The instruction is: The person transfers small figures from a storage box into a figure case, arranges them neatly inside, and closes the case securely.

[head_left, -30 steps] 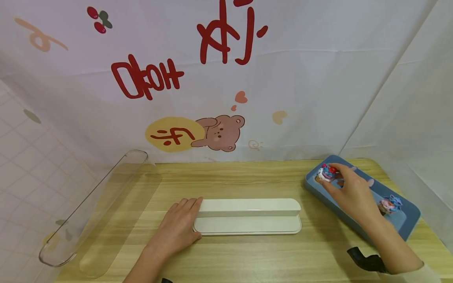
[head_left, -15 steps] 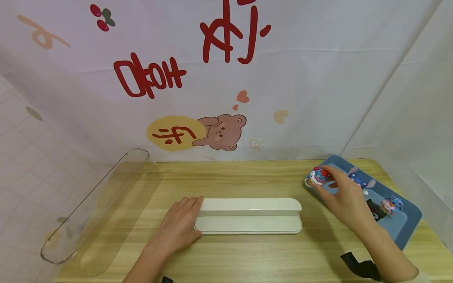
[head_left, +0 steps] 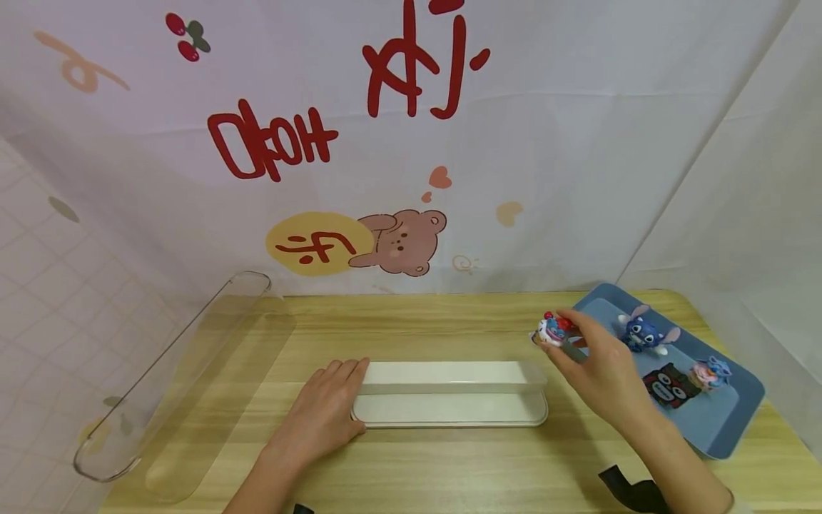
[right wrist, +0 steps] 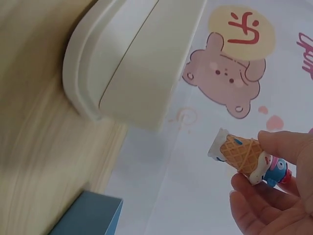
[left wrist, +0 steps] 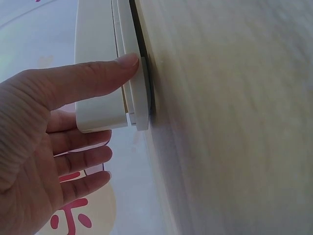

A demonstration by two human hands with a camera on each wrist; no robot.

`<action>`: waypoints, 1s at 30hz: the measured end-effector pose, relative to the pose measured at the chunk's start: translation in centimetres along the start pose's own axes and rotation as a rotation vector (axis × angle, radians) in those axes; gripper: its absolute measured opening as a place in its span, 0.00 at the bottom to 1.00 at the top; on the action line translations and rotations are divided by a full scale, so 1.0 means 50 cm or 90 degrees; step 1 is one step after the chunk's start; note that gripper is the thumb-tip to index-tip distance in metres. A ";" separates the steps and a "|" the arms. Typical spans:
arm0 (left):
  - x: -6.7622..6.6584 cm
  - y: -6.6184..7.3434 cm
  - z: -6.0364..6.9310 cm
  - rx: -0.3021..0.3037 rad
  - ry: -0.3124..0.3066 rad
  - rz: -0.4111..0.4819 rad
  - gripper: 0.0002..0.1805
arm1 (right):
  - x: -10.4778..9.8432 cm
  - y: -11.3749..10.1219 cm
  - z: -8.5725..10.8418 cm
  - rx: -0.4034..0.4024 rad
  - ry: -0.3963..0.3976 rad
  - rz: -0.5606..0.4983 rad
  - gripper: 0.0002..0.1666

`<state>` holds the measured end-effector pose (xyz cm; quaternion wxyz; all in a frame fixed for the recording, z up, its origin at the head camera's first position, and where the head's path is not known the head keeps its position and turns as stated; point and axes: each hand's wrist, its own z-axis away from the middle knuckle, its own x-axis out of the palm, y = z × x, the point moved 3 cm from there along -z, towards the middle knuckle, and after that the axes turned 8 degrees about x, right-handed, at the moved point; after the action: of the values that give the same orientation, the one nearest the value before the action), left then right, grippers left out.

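Note:
Between thumb and fingers, my right hand pinches a small ice-cream-cone figurine. Its waffle cone and blue character head show in the right wrist view, held above the table. My left hand grips the left end of a white two-step display stand. In the left wrist view the thumb presses the lower front edge of the stand; the index finger is partly hidden behind it, and the other fingers extend past its end.
A blue tray at the right holds a blue big-eared figurine, a dark square piece with a face and another cone figurine. At the left lies a long transparent cover. A printed white cloth hangs behind the table.
My right hand has lifted the cone figurine out of the blue tray and carried it left, toward the stand's right end. The left hand stays on the stand.

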<state>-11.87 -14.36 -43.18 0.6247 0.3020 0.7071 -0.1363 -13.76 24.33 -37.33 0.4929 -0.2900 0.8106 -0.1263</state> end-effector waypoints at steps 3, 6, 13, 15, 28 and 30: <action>0.000 0.001 -0.001 0.002 0.001 0.000 0.53 | 0.008 -0.010 0.000 -0.002 0.000 -0.009 0.37; -0.001 0.001 -0.002 0.004 0.005 -0.003 0.53 | 0.016 -0.021 -0.002 -0.004 -0.002 -0.016 0.36; 0.000 0.000 -0.001 0.006 0.012 -0.005 0.53 | 0.035 -0.054 -0.001 -0.004 -0.011 -0.023 0.35; 0.000 0.000 -0.001 0.007 0.014 -0.005 0.52 | 0.041 -0.065 0.000 -0.009 -0.009 -0.027 0.35; 0.002 -0.001 0.002 0.009 0.017 -0.004 0.52 | 0.088 -0.121 0.000 -0.047 -0.022 -0.090 0.35; 0.003 -0.001 0.002 0.009 0.013 -0.005 0.52 | 0.094 -0.129 0.000 -0.058 -0.022 -0.105 0.35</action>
<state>-11.83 -14.42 -43.36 0.6146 0.3049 0.7139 -0.1403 -13.16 16.36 -37.59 0.4811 -0.3796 0.7803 -0.1247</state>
